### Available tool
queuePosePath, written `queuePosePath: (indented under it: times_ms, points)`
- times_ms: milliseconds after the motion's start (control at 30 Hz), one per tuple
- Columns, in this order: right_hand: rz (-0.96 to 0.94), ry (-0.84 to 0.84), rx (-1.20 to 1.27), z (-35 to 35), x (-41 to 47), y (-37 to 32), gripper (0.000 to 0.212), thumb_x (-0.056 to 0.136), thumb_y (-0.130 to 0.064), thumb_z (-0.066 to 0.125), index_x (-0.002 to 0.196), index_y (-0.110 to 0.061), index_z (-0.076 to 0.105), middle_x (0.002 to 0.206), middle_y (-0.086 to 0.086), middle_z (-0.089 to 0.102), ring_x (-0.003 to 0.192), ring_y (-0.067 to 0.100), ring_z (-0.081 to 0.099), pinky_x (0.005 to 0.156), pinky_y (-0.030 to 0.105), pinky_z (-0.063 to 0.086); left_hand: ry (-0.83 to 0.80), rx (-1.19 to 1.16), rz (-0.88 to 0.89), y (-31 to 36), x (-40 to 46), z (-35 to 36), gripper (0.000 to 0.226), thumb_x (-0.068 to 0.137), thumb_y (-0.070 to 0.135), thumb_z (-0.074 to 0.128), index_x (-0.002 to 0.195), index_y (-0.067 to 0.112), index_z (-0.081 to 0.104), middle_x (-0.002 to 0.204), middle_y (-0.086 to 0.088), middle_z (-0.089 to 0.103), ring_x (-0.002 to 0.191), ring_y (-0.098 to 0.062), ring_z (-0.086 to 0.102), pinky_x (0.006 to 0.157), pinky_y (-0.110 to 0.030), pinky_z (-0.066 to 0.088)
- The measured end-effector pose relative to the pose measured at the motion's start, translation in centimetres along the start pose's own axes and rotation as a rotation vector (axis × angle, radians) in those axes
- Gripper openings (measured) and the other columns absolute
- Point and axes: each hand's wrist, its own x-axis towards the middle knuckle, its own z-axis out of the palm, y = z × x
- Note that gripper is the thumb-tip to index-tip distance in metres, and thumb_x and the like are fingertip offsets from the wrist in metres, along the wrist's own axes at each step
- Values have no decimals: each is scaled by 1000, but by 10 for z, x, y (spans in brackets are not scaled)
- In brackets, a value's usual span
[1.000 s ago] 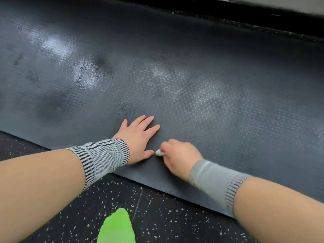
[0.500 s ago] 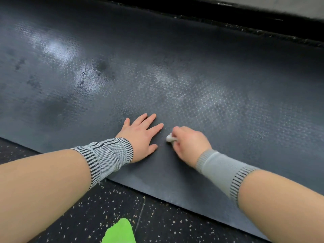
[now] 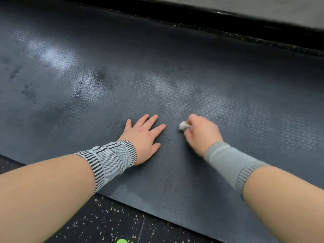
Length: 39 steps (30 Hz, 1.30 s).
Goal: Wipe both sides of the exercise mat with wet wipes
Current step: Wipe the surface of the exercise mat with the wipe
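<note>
Mat [image 3: 201,64]: laid flat, filling most of the frame; its long axis is seen running from upper left to lower right.
Left hand [image 3: 142,137]: fingers spread, palm pressed flat on the mat at centre frame.
Right hand [image 3: 201,133]: fingers curled round a small balled wipe [image 3: 183,125], held against the mat just right of centre.
Unwiped stretch: judged to lie toward the upper right, nearer the right hand.
Wet sheen: seen at upper left.

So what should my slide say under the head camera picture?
Left hand flat on the mat, right hand wiping with a wet wipe.
</note>
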Motion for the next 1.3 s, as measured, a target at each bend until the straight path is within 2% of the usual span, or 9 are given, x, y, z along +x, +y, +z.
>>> queuePosePath:
  times_ms: [100, 167, 333, 367, 567, 633, 767, 967, 1300]
  points:
    - [334, 131, 120, -21, 23, 27, 7, 92, -24, 49, 94, -17, 51, 93, 7, 63, 79, 26, 53, 68, 31, 40, 4, -20, 9, -3, 1, 1, 63, 101, 50, 35, 155, 38, 5, 163, 4, -15, 150, -19, -10, 118, -58, 8]
    - [417, 156, 155, -19, 25, 19, 6, 92, -21, 47, 94, -17, 51, 94, 9, 63, 79, 26, 52, 69, 31, 40, 26, -43, 14, -4, 5, 1, 60, 101, 49, 34, 155, 38, 8, 163, 4, -15, 150, -18, -11, 119, -56, 7]
    - [-160, -59, -9, 14, 0, -30, 17, 91, -23, 46, 106, -17, 53, 105, 5, 59, 96, 31, 59, 83, 36, 46, 89, -102, 7, -6, 20, -5, 59, 101, 44, 39, 154, 34, 15, 164, 5, -11, 150, -16, -10, 119, -56, 8]
    - [-184, -44, -30, 11, 6, -23, 16, 91, -24, 46, 105, -17, 53, 104, 6, 59, 94, 32, 59, 82, 37, 47, 98, -107, 8, -7, 24, -7, 60, 101, 44, 40, 154, 34, 15, 164, 5, -11, 150, -16, -10, 119, -56, 8]
    - [435, 262, 108, -30, 55, 36, 7, 91, -22, 49, 94, -17, 52, 100, 13, 64, 88, 31, 56, 74, 32, 38, 137, -118, 3, -18, 49, -31, 69, 99, 46, 43, 156, 32, 7, 164, 4, -11, 151, -18, -9, 119, -56, 7]
    - [392, 233, 100, -19, 50, 17, 11, 92, -22, 48, 99, -16, 53, 104, 11, 62, 95, 33, 57, 79, 33, 40, 160, -121, -18, -23, 66, -44, 75, 97, 50, 46, 156, 32, 4, 164, 3, -12, 151, -20, -9, 119, -56, 8]
    - [-21, 46, -10, 2, 35, -18, 14, 91, -26, 47, 102, -20, 53, 103, 2, 57, 95, 28, 58, 80, 35, 44, 126, -156, -43, -24, 104, -63, 84, 92, 60, 49, 156, 31, 3, 164, -1, -11, 151, -24, -7, 118, -56, 10]
    - [349, 145, -90, -62, 79, 31, 15, 91, -26, 51, 100, -16, 57, 103, 8, 62, 96, 30, 58, 76, 31, 39, 0, -101, -43, -20, 112, -76, 86, 91, 64, 49, 156, 30, 4, 164, -5, -8, 151, -29, -3, 119, -55, 14]
    - [288, 208, -3, -33, 93, 39, 18, 88, -19, 54, 104, -13, 61, 109, 9, 52, 94, 29, 56, 76, 30, 40, -91, 41, -38, -11, 119, -90, 89, 93, 64, 46, 157, 24, 0, 164, -12, -10, 150, -35, 0, 120, -52, 17]
